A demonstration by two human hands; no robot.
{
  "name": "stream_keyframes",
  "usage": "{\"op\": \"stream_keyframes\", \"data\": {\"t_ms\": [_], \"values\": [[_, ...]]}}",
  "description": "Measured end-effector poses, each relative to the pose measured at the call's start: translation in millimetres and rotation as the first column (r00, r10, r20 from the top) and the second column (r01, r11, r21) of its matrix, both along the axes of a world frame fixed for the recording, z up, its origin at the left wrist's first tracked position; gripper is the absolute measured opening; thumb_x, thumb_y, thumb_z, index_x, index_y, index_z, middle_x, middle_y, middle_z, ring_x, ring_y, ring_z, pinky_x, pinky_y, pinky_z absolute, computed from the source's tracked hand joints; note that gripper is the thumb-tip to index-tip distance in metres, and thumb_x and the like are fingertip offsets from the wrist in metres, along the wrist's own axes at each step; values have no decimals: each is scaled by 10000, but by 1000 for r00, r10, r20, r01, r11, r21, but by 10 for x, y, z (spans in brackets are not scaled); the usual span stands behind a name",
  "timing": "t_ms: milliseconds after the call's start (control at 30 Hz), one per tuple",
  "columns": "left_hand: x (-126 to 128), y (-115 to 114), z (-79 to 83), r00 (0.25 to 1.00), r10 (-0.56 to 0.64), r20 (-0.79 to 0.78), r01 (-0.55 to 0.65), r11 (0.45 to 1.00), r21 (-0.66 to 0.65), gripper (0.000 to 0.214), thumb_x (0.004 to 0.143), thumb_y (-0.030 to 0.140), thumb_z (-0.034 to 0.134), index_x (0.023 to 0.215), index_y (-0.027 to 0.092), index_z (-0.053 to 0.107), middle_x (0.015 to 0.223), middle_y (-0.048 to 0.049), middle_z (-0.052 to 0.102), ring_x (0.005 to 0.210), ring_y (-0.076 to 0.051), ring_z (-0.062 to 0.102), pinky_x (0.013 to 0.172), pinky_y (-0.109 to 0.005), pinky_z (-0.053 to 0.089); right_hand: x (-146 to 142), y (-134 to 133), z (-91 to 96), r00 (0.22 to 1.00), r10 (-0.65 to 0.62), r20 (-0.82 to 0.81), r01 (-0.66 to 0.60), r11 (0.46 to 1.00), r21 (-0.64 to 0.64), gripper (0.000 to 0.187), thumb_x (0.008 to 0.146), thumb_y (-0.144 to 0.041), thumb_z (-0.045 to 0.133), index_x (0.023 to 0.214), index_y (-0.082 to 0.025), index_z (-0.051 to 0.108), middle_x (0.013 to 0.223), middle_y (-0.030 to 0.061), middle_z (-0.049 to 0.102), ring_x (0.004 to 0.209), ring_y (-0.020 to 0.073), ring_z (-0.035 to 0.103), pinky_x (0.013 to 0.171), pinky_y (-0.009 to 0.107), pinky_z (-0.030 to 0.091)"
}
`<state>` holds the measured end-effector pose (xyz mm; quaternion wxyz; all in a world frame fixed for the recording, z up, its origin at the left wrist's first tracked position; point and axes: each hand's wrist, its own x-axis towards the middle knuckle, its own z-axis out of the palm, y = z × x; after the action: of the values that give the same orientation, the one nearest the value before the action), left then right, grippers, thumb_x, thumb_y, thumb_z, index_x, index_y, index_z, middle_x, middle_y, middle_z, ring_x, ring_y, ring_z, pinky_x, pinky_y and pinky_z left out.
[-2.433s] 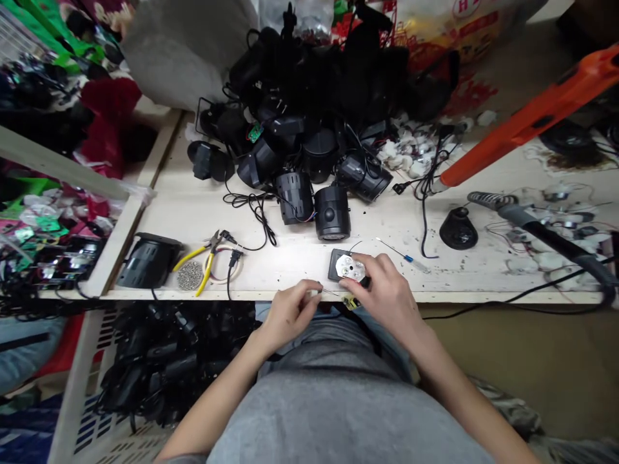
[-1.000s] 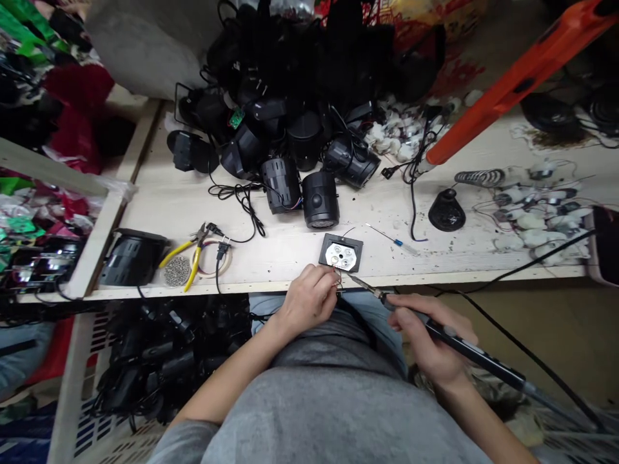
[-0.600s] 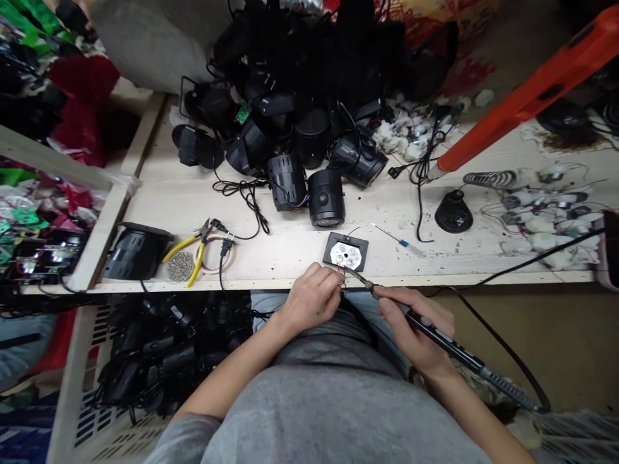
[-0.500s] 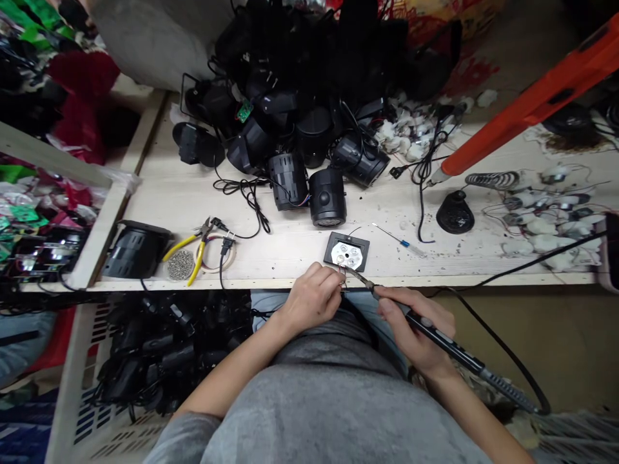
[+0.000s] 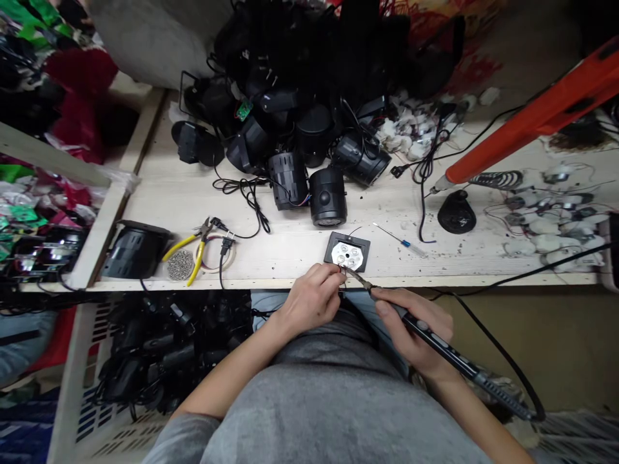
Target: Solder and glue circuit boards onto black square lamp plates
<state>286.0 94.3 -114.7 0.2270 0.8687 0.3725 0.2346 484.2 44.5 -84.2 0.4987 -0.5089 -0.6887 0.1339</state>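
Observation:
Near the bench's front edge lies a small black square housing (image 5: 364,247) with a white LED board (image 5: 354,258) in it. My left hand (image 5: 314,295) is closed in a pinch at the board's near side, on what looks like a thin wire; the fingertips cover most of it. In my right hand (image 5: 418,325) is a soldering iron (image 5: 438,345), gripped like a pen. Its tip meets the near edge of the board, close to my left fingertips. Whether it touches a wire there cannot be made out. Right of the housing lies a small blue-collared screwdriver (image 5: 405,243).
Black lamp housings (image 5: 328,198) are heaped behind. Yellow-handled pliers (image 5: 199,251), a dish of small metal parts (image 5: 180,265) and a tape roll (image 5: 225,263) lie left. An orange bar-like tool (image 5: 522,129) slants in from the right. A crate (image 5: 116,422) stands below.
The soldering iron and my right hand have shifted very slightly left. My left hand stays nearly still at the board. The orange tool appears a little lower at the right.

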Motion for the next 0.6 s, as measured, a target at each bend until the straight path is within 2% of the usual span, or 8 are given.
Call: {"op": "stream_keyframes", "data": {"t_ms": [333,533,600], "values": [[-19,-22,18,1000,-4,-22,4,1000,-13,329,847,70,490,1146,171,584,1185,-119,634,1064,-236,642,865,-360,597,17,53,103,997,68,47,-69,998,6,152,894,-96,640,994,-189,708,833,39,777,714,150,750,669,232,623],[-93,-42,123,998,-49,32,52,989,-136,455,814,53,486,1245,193,524,1256,-123,588,1132,-238,614,897,-368,585,77,-2,165,999,32,37,-32,999,-3,133,898,-123,638,967,-210,712,817,14,778,685,143,742,655,236,620],[-157,-41,186,995,-30,96,49,979,-200,445,802,68,513,1229,193,521,1224,-118,582,1071,-216,613,838,-334,582,152,-68,158,1000,-9,5,9,1000,-10,130,900,-148,644,958,-230,726,804,-2,777,669,146,736,655,252,621]]}}
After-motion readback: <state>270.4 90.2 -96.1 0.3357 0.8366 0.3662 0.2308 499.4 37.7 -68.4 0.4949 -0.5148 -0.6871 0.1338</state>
